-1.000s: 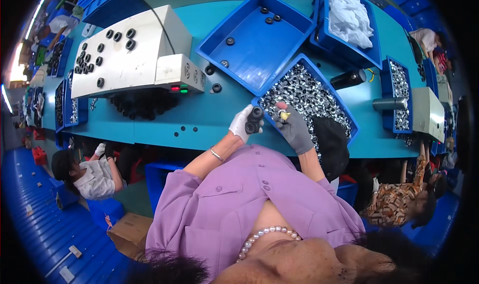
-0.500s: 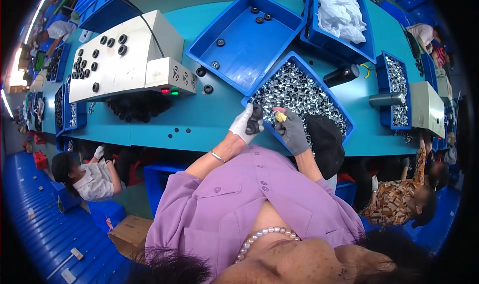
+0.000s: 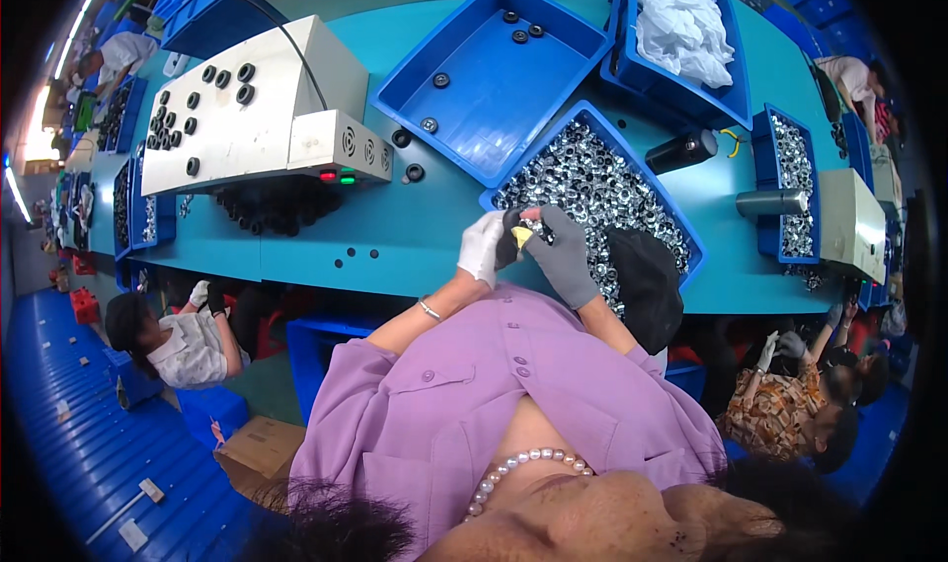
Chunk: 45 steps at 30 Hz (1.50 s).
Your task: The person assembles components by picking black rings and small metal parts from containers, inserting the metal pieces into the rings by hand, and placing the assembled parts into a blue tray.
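Observation:
My left hand (image 3: pixel 480 250), in a white glove, is closed around black rubber rings (image 3: pixel 508 244). Against these rings, my right hand (image 3: pixel 566 266) in a grey glove brings its thumb and fingers together in a pinch. A yellow wrap or piece (image 3: pixel 521 236) shows at its thumb, and one fingertip looks bare. Whatever small thing the right fingers hold is hidden. Both hands are in front of the near corner of a blue bin (image 3: pixel 694 271) heaped with shiny metal rings (image 3: pixel 592 172).
Beyond stands a shallow blue tray (image 3: pixel 494 98) with a few black rings. To the left is a cream machine box (image 3: pixel 247 132) with black rings on top and a pile underneath. A black cloth (image 3: pixel 647 290) hangs over the bin's near side. A black cylinder (image 3: pixel 681 152) lies right. Co-workers sit on both sides.
My right hand has moved left from above the metal rings to the black rings in my left hand. The left hand has turned slightly, its back now covering more of the rings.

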### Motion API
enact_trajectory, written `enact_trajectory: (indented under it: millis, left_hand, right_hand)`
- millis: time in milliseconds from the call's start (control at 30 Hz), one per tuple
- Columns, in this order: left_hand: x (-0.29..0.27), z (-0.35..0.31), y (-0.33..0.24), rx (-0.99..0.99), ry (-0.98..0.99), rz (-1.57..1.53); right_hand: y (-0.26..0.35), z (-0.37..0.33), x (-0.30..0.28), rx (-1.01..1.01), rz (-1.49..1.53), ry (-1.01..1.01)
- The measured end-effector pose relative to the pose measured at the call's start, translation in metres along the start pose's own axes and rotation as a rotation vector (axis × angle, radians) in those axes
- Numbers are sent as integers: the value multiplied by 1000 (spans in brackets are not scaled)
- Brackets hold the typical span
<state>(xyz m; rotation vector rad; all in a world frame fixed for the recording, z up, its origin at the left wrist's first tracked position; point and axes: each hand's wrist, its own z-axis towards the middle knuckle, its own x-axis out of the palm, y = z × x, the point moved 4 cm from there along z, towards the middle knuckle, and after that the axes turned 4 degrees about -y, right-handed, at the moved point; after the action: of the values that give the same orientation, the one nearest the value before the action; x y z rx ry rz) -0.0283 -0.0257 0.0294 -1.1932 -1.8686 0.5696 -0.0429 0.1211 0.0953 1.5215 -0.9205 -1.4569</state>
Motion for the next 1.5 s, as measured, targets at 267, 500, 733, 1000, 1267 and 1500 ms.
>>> enact_trajectory:
  millis: [267, 500, 733, 1000, 1267, 1500]
  left_hand:
    - [11, -7, -8, -247, 43, -306]
    - [8, -6, -20, -176, 32, -320]
    - [-5, -2, -14, -164, 25, -285]
    - [-9, -5, -15, -166, 58, -304]
    - [-10, -7, -10, -101, 68, -105]
    - [-13, -11, -15, -84, 84, 100]
  right_hand:
    - [-1, -2, -3, 371, 495, -27]
    - [-23, -5, -21, 488, 844, -54]
    - [-28, -8, -8, 530, 913, 14]
    - [-28, -7, 1, 548, 868, 1]
    - [-4, 6, 18, 463, 573, 72]
    - [3, 8, 15, -42, -15, -31]
